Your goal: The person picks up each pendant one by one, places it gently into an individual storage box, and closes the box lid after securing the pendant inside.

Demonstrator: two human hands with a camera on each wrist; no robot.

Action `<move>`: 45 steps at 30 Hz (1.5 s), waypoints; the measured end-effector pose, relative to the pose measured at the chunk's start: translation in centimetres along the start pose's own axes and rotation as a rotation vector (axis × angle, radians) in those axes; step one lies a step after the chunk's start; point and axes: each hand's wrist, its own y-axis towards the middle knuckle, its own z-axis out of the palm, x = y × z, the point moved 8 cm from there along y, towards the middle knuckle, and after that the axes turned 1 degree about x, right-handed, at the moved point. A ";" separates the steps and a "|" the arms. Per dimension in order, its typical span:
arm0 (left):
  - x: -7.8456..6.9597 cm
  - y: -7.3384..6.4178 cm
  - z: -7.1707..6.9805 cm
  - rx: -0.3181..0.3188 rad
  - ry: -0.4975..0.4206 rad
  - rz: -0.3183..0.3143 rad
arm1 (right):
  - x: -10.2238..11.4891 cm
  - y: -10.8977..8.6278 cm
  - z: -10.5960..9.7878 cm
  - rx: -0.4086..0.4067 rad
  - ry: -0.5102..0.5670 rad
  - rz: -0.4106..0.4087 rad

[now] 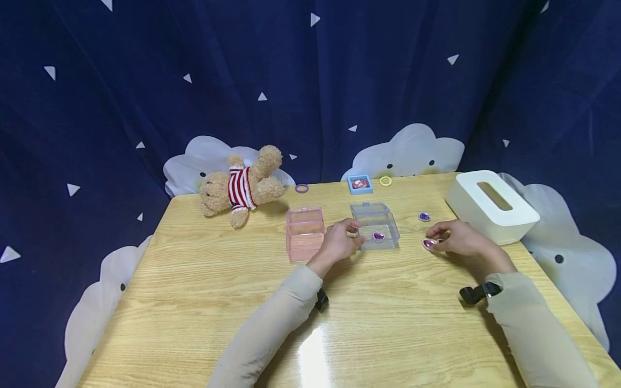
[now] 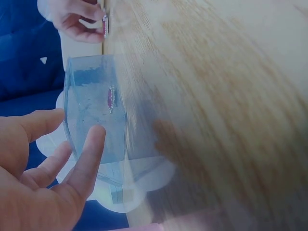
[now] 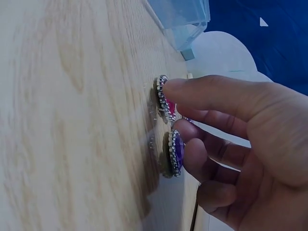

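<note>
My left hand [image 1: 339, 240] is at the left side of a see-through blue box [image 1: 383, 245], its lid tipped back. In the left wrist view its fingers [image 2: 91, 149] are spread and extended, the tips right at the box wall. A pink gem with a beaded silver rim [image 1: 378, 235] lies inside the box. To the right of the box, my right hand [image 1: 458, 237] pinches a second pink gem [image 3: 168, 103] at its edges, low over the tabletop. A purple gem [image 3: 176, 153] sits beside it, under the curled fingers. Another purple gem [image 1: 424, 216] lies farther back.
An open pink box [image 1: 304, 242] stands left of the blue one. Behind are a teddy bear [image 1: 242, 188], a purple ring [image 1: 302, 188], a blue-framed square [image 1: 360, 184] and a yellow ring [image 1: 385, 181]. A white tissue box [image 1: 490, 207] stands at the table's right edge.
</note>
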 end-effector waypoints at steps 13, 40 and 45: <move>-0.2 0.0 -0.2 0.004 0.018 0.003 | 0.7 0.4 -0.2 -0.046 -0.149 -0.006; -0.1 0.0 0.0 0.010 0.009 0.003 | 2.3 0.8 -1.2 -0.062 -0.008 -0.028; -0.1 0.0 0.0 0.012 0.011 -0.001 | 3.1 1.0 -1.6 -0.087 -0.026 -0.060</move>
